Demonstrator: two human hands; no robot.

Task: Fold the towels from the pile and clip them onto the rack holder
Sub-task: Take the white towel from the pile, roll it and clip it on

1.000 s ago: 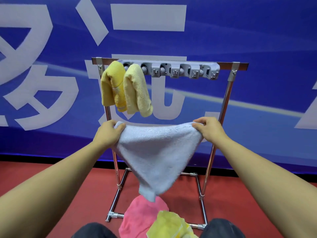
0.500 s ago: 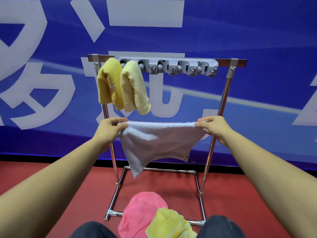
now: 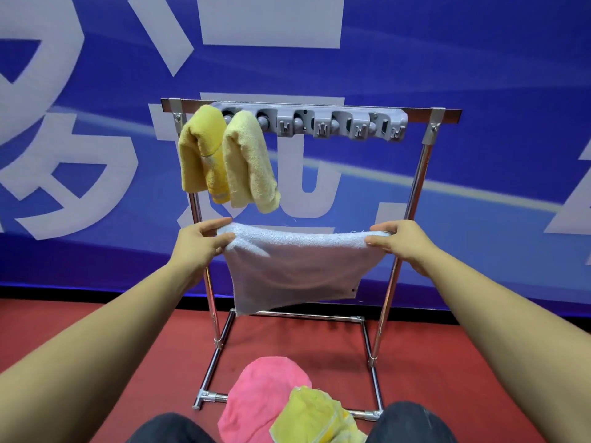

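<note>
Holding a pale blue towel point(image 3: 295, 266) stretched between both hands, the person keeps it in the air in front of the rack point(image 3: 412, 199), below the clip bar. Left hand point(image 3: 200, 243) pinches the towel's upper left corner between thumb and curled fingers; right hand point(image 3: 396, 241) pinches the upper right corner the same way. Top edge runs nearly level, thick and fluffy, as if doubled over. Body of the towel hangs slack, smoother in texture, lower edge slanting: longest at lower left, rising toward lower right, where a small dark dot shows near the corner.

Grey clip holder point(image 3: 332, 123) is fixed along the rack's top rail. Two yellow towels hang folded at its left end: a deeper yellow towel point(image 3: 198, 151) at far left, a paler yellow towel point(image 3: 249, 161) touching it on the right. Clip positions to the right of them hold nothing.

Held towel's left edge overlaps the rack's left upright; right hand sits just beside the right upright. Open air lies between the towel's top edge and the clip holder, except where the paler towel's tip comes near its left part.

Pink towel point(image 3: 262, 391) and yellow-green towel point(image 3: 316, 417) lie bunched on the red floor point(image 3: 447, 353) by the rack's base, between the person's knees. Blue banner point(image 3: 447, 59) fills the background.
</note>
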